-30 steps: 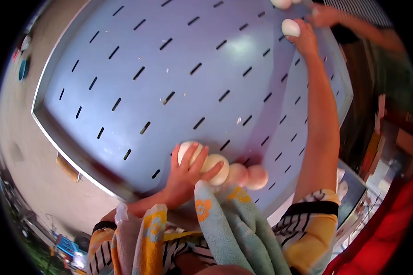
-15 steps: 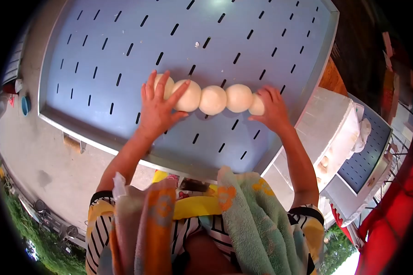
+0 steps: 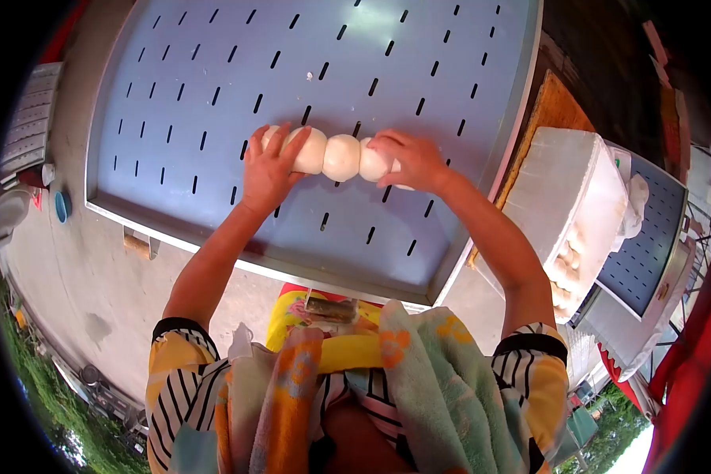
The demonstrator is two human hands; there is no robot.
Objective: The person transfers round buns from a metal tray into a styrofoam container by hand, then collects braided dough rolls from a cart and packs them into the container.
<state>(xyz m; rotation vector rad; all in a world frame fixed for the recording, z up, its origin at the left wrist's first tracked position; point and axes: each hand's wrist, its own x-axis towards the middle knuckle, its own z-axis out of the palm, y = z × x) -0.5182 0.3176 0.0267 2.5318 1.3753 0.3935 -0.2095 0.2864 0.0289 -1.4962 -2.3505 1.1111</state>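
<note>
A row of smooth white dough balls (image 3: 341, 158) lies side by side, touching, on a blue-grey slotted metal tray (image 3: 292, 229). My left hand (image 3: 272, 167) curves over the left end of the row, fingers spread across the two leftmost balls. At the other end, my right hand (image 3: 409, 160) grips the balls from above and the side, covering much of them. One dough ball in the middle shows fully between my hands. Part of the rightmost ball is hidden beneath my right palm.
To the right, a white box (image 3: 557, 182) holds more pale dough pieces (image 3: 567, 265). Beyond it is another slotted tray (image 3: 648, 229). A raised metal rim (image 3: 237, 257) edges the tray before me. A blue bucket (image 3: 62, 207) stands on the floor at left.
My right hand has shifted left from the end ball to cover the ball beside it. My left hand stays on the left end. The whole view has shifted slightly.
</note>
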